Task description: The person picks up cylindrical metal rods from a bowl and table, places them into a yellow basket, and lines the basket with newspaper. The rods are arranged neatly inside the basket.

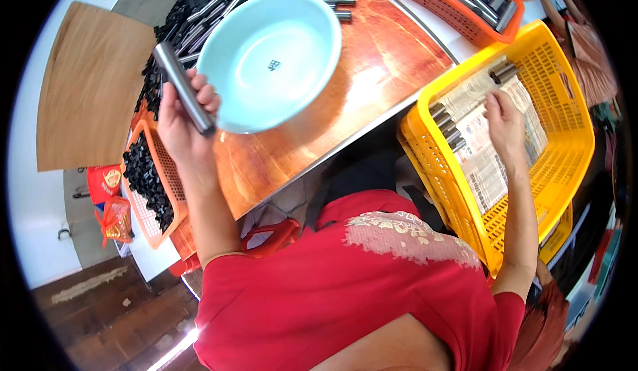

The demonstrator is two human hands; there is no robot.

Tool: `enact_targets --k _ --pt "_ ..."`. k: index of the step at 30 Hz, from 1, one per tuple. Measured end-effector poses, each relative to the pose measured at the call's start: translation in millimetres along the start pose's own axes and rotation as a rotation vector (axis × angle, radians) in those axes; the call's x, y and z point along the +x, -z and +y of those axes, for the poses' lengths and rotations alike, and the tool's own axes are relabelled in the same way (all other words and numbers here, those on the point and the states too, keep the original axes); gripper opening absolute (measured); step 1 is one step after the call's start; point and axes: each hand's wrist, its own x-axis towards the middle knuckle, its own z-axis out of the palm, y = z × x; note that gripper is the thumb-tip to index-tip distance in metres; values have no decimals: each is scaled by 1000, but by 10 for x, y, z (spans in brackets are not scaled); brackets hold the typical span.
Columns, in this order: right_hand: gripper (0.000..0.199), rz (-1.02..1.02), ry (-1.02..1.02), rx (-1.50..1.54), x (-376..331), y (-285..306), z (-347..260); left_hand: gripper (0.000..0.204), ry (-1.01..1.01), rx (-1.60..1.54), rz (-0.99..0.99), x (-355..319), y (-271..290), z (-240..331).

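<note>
My left hand (181, 115) grips a grey metal rod (183, 88), held slanted beside the left rim of a pale blue bowl (271, 58) on the reddish wooden table (372, 85). My right hand (504, 123) reaches into a yellow plastic basket (565, 165) lined with newspaper (480, 146), its fingers resting on the paper close to short metal cylinders (503, 72) at the far end. More cylinders (447, 126) line the basket's left wall. I cannot tell whether the right fingers pinch anything.
A pile of dark rods and black pieces (199, 5) lies behind the bowl. A small orange basket (156, 185) of black parts sits at the table's left edge. Another orange basket (465, 5) holds rods at the back. A wooden board (90, 85) lies left.
</note>
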Motion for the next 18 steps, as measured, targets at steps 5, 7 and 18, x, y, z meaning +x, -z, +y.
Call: enact_targets --k 5,7,18 --pt "14 -30 714 -100 -377 -51 -847 42 276 -173 -262 -86 -641 -1041" --pt "15 -42 807 -48 -414 -85 -997 44 449 -209 -385 -199 -743 -1299" --pt "25 -231 840 65 -351 162 -760 49 961 60 -652 -598 -947 -1739"
